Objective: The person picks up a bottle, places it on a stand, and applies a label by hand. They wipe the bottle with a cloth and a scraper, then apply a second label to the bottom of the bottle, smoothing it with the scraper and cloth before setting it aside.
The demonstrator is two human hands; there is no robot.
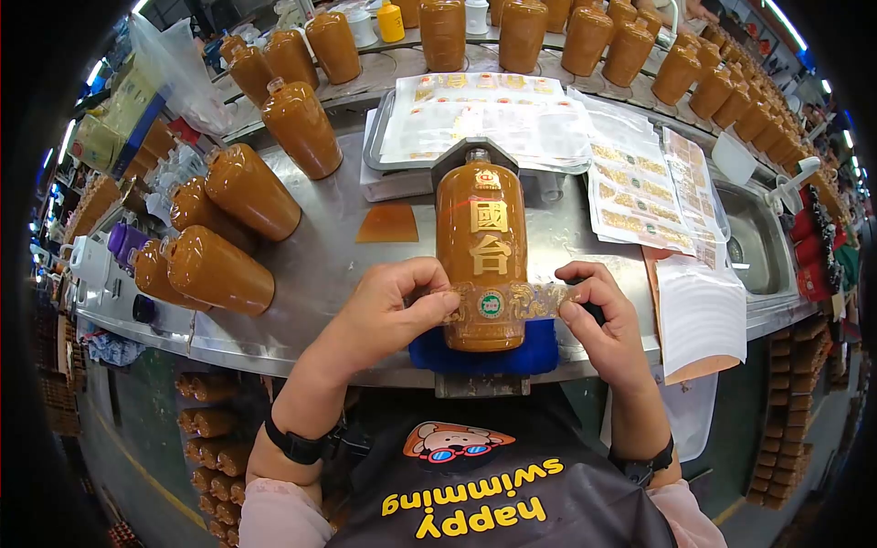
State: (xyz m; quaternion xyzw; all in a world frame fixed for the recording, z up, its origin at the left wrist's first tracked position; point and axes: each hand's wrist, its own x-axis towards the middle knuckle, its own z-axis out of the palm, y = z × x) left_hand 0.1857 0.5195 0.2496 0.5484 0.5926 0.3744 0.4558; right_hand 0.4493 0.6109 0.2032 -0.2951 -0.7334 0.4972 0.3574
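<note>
A brown glazed bottle (481, 224) with gold characters lies in a dark holder (475, 146) in front of me, its neck pointing away. Across its lower part stretches a clear decal strip (525, 300) with a gold pattern and a round green emblem. My left hand (402, 301) pinches the strip's left end between thumb and fingers, right beside the bottle. At the other end, my right hand (598, 315) grips the strip with thumb and forefinger. Under the bottle's base is a blue cloth (544, 352).
Several brown bottles (254, 192) stand on the left of the metal table (320, 301). Decal sheets (484, 119) rest on a tray (375, 151) beyond the holder, with more sheets (639, 192) to its right. An orange-brown squeegee piece (387, 224) lies left of the bottle. A sink (754, 237) is far right.
</note>
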